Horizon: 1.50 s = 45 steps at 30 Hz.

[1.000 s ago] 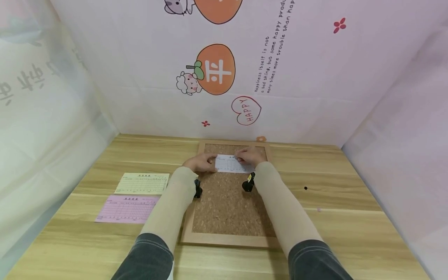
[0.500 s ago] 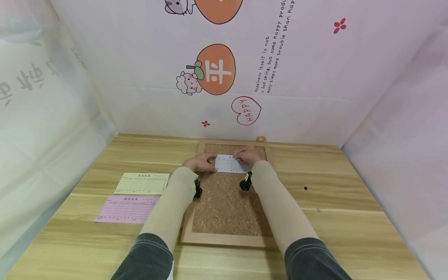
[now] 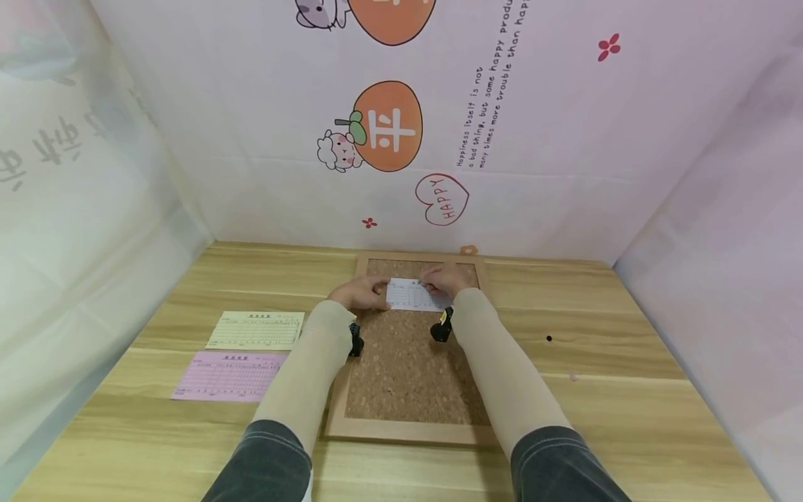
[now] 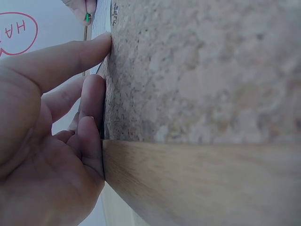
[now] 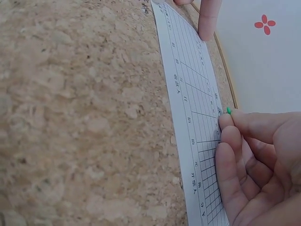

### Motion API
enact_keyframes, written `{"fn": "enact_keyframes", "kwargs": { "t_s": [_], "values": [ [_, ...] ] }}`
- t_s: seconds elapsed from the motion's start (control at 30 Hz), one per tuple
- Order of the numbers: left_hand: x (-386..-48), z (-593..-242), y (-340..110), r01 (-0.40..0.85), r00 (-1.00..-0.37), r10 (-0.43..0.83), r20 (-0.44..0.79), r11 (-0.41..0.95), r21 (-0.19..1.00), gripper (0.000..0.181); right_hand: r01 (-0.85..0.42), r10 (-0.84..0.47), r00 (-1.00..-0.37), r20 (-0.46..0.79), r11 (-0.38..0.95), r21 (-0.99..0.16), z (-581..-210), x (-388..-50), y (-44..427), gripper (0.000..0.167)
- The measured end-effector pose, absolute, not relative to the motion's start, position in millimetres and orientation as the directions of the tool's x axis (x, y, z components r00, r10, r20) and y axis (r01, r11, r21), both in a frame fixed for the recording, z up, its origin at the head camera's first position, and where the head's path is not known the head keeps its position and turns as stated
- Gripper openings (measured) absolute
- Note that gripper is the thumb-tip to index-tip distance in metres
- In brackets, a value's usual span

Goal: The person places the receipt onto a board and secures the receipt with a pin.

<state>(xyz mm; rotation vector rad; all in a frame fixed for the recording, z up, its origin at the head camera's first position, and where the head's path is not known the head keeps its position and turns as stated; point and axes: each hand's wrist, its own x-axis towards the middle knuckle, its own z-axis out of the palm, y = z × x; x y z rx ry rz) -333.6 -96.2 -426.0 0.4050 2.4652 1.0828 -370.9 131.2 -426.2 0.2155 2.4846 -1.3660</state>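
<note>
A white printed slip lies flat near the far end of the framed cork board. At its left end my left hand rests on the board, thumb and a finger pressing the slip's corners; the left wrist view shows the thumb tip and fingers against the cork. My right hand is at the slip's far edge. In the right wrist view a small green pin is pinched between thumb and finger of the right hand, its point hidden, the other fingers curled over the slip.
Left of the board on the wooden table lie a yellow slip and a pink slip, the latter partly behind the left sleeve. A small black dot is at the right. A printed curtain stands behind the board.
My right hand and forearm have shifted slightly left along the slip over the last second. The left hand holds its place, and the slip has not visibly moved.
</note>
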Motion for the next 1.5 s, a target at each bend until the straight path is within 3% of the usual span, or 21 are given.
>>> {"fn": "enact_keyframes", "kwargs": {
  "t_s": [0.6, 1.5],
  "values": [
    [-334.8, -429.1, -95.0, 0.070, -0.870, 0.419, -0.260, 0.627, 0.776, 0.070, 0.320, -0.008, -0.933, -0.360, 0.443, -0.838, -426.0, -369.2, 131.1, 0.020],
    [-332.1, -427.7, -94.1, 0.075, -0.878, 0.409, -0.250, 0.633, 0.771, 0.068, 0.259, -0.046, -0.946, -0.321, 0.491, -0.832, -432.4, -374.1, 134.1, 0.019]
  ]
}}
